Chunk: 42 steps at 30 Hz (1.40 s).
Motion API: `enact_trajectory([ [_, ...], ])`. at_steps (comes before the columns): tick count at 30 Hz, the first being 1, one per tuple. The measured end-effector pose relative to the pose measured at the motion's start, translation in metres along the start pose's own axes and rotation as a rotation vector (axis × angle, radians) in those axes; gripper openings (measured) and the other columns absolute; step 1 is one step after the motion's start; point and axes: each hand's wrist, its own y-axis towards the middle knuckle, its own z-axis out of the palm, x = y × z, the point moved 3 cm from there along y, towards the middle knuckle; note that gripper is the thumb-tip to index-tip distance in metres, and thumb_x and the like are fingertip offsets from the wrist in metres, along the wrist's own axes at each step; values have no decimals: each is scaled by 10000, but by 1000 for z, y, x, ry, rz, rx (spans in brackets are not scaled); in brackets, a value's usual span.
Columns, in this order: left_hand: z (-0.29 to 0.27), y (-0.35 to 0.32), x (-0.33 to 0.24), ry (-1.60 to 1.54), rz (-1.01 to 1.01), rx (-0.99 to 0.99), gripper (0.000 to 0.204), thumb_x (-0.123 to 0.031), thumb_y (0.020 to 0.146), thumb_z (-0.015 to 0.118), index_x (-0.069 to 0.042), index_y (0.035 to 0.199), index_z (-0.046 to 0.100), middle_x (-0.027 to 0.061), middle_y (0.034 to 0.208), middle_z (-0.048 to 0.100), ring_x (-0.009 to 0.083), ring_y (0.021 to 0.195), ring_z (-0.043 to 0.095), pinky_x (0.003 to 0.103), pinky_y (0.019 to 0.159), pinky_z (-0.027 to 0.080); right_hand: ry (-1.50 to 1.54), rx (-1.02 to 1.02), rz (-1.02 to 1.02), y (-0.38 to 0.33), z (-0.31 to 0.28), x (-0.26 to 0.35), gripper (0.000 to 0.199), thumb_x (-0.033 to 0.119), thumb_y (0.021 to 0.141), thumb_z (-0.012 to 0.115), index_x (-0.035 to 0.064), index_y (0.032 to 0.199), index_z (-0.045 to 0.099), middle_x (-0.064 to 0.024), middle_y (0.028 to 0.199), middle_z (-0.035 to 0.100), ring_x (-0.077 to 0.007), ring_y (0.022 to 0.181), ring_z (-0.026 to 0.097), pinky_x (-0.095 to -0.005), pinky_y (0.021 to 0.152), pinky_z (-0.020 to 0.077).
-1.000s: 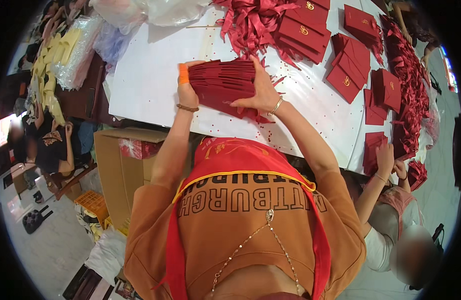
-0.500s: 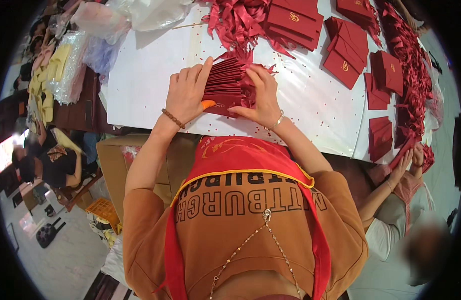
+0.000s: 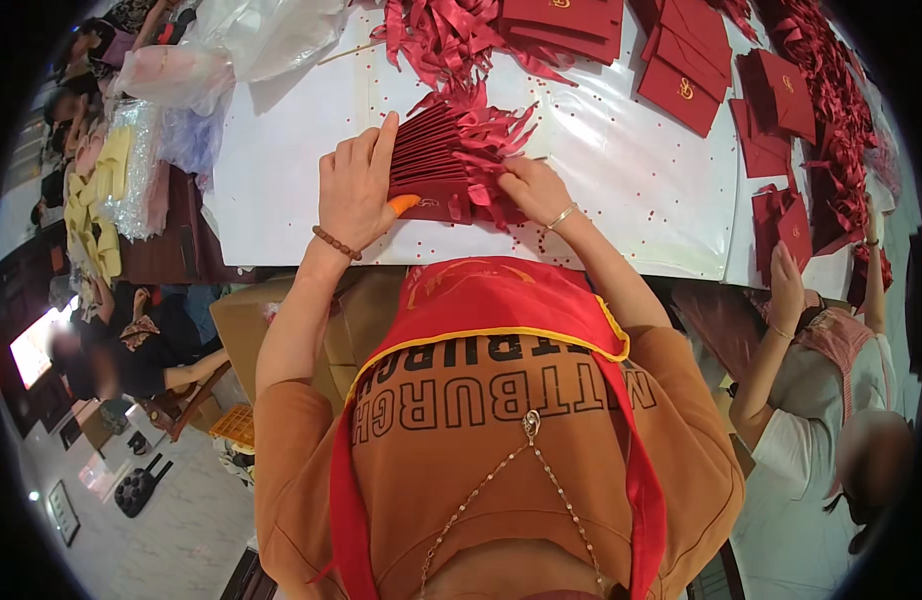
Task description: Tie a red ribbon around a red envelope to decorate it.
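Note:
A fanned stack of dark red paper envelopes (image 3: 426, 152) lies on the white table in front of me. Red satin ribbons (image 3: 491, 140) stick out along its right side. My left hand (image 3: 355, 185) grips the left edge of the stack, fingers along the far side and the thumb, in an orange finger cover, on the near envelope. At the stack's right, my right hand (image 3: 536, 190) has its fingers curled closed on the ribbon ends. A gold mark shows on the nearest envelope.
Beyond the stack lie a heap of loose ribbons (image 3: 436, 40) and more red envelopes (image 3: 681, 80). Clear plastic bags (image 3: 271, 35) sit at the far left. Small red dots are scattered over the white tabletop (image 3: 621, 180). At the right edge a co-worker's hand (image 3: 787, 285) is beside a red envelope.
My right hand has moved from an open grasp round the stack's right side to a closed grip on the ribbons. The ribbons now spread out to the right. My left hand stays on the stack.

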Motion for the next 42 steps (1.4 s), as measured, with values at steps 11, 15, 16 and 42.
enact_trajectory([
  [11, 4, -2, 0, 24, -2, -39, 947, -305, 522, 768, -52, 1313, 313, 76, 1094, 478, 235, 932, 466, 346, 757, 347, 694, -241, -301, 37, -11, 84, 617, 305, 732, 628, 45, 1246, 407, -219, 1339, 253, -291, 1264, 250, -350, 1010, 254],
  [15, -1, -10, 7, -26, 6, -65, 937, -269, 515, 779, -35, 1301, 327, 68, 1032, 495, 227, 884, 479, 336, 730, 363, 536, 34, -567, 27, 2, 87, 1014, 449, 618, 732, 17, 1352, 182, -214, 1406, 117, -319, 1317, 110, -414, 1052, 135],
  [16, -3, -8, 5, -75, -35, -69, 881, -238, 521, 781, -15, 1265, 363, 75, 975, 511, 238, 860, 491, 343, 715, 380, 578, 28, -529, 27, -6, 83, 1039, 438, 605, 743, 11, 1355, 164, -213, 1406, 120, -316, 1321, 106, -415, 1052, 136],
  [42, 56, -24, 61, -1886, -559, -384, 843, -710, 783, 138, -125, 1390, 128, 162, 1368, 296, 232, 1191, 357, 371, 987, 295, 403, 65, -357, 45, 19, 69, 763, 270, 500, 822, 13, 1092, 414, -154, 1020, 458, -295, 966, 450, -331, 856, 379],
])
